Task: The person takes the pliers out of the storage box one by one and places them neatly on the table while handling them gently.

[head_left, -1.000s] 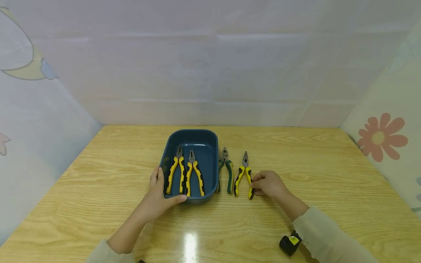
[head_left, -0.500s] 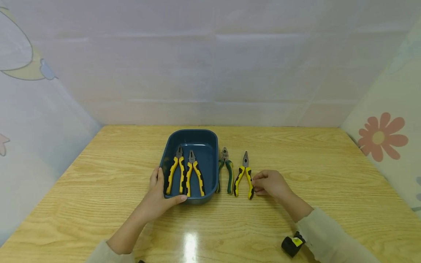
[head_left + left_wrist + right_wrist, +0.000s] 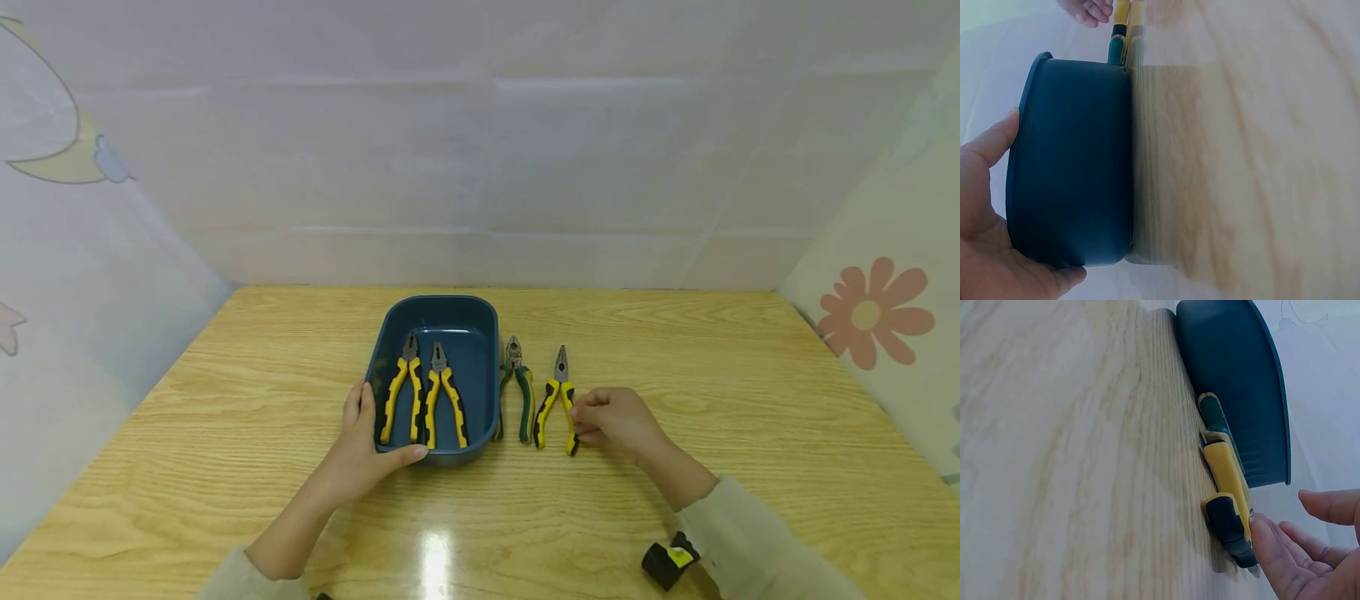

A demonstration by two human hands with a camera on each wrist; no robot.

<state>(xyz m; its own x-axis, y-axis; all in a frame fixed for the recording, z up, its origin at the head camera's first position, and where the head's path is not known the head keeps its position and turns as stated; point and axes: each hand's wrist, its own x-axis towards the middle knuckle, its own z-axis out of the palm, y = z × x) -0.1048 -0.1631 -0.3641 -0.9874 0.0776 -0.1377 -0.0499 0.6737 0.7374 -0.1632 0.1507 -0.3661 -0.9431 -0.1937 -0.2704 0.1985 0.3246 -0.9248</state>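
My left hand point(image 3: 352, 467) grips the near left corner of a dark blue tub point(image 3: 480, 392), thumb on the near rim and fingers along its left wall. Inside the tub lie two pliers with yellow and black handles, the left pliers point(image 3: 388, 408) and the right pliers point(image 3: 453, 400). Right of the tub, green-handled pliers point(image 3: 522, 404) lie against its wall. Beside them are yellow-and-black long-nose pliers point(image 3: 549, 408), handles spread. Fingertips of my right hand point(image 3: 618, 421) touch their right handle; in the right wrist view the upper digit point(image 3: 1329, 506) stands apart from the handle point(image 3: 1229, 472).
The wooden table point(image 3: 247, 392) runs back to a pale wall point(image 3: 487, 167). A side wall at right bears a red flower print point(image 3: 862, 315). A black wrist camera with a yellow label point(image 3: 666, 567) hangs below the right sleeve point(image 3: 742, 533).
My right forearm and wrist have shifted slightly right, with the fingertips staying by the long-nose pliers' handle. The left hand, the tub and the pliers look the same.
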